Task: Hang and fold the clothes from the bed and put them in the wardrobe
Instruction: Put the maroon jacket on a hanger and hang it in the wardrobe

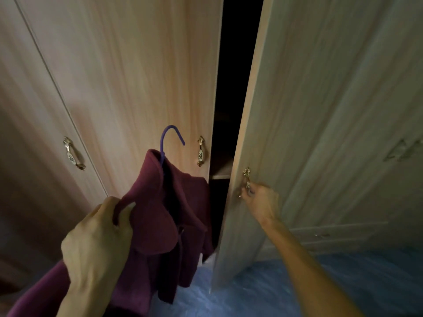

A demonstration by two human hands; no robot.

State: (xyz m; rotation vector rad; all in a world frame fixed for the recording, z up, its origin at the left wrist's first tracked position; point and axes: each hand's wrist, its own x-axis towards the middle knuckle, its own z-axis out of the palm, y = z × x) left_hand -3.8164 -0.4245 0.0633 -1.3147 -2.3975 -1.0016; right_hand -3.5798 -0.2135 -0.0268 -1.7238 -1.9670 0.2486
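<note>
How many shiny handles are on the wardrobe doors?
3. One handle is on the far-left door, one handle is on the middle door beside the dark gap, and one handle is gripped by the right hand. More may be out of view.

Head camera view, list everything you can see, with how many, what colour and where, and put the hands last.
wardrobe doors: three in view, light wood grain; two closed at left and centre, one at right partly open.
door handles: three, ornate gold; far left, centre, right door.
wardrobe interior: one dark gap between the centre and right doors; a shelf edge shows low down.
garment: one, maroon, on the hanger in front of the centre door.
hanger: one, purple, hook sticking up above the collar.
floor: blue, bottom right.
left hand: grips the garment's shoulder.
right hand: holds the right door's handle.
</note>
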